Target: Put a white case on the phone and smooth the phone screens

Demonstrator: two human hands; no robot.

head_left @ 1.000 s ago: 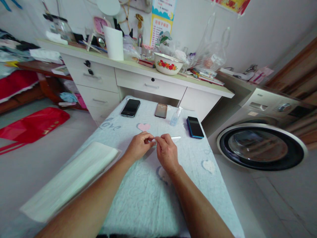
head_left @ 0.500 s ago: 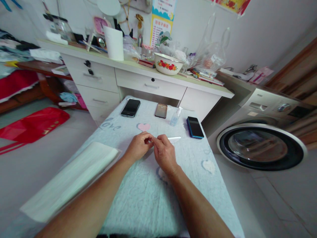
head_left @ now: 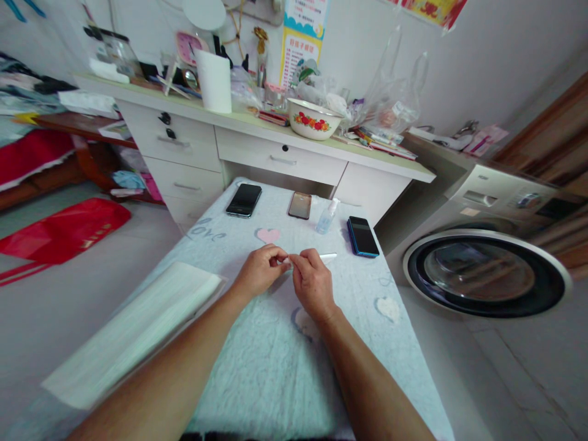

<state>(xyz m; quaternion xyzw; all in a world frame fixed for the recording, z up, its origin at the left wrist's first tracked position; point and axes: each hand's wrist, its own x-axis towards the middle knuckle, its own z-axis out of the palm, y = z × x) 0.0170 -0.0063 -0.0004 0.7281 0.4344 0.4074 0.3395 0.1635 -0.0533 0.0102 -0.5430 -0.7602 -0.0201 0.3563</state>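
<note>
My left hand is closed in a pinch, thumb and forefinger together on a small whitish piece too small to name. Close beside it, my right hand has its fingers curled, with the fingertips at the other end of that piece. What the right fingers hold, if anything, is hidden. A slim white strip sticks out beyond the right knuckles; I cannot tell whether it lies on the cloth or is held. Behind the hands are a clear spray bottle, a phone case and a black phone.
A blue-edged phone lies at the right of the cloth-covered table. At the left is a long whitish folded sheet. Beyond stands a desk with a flowered bowl; a washing machine is at the right.
My right hand has shifted slightly right, away from the left fingertips, and the small whitish piece now shows between them. The left hand has hardly moved.
</note>
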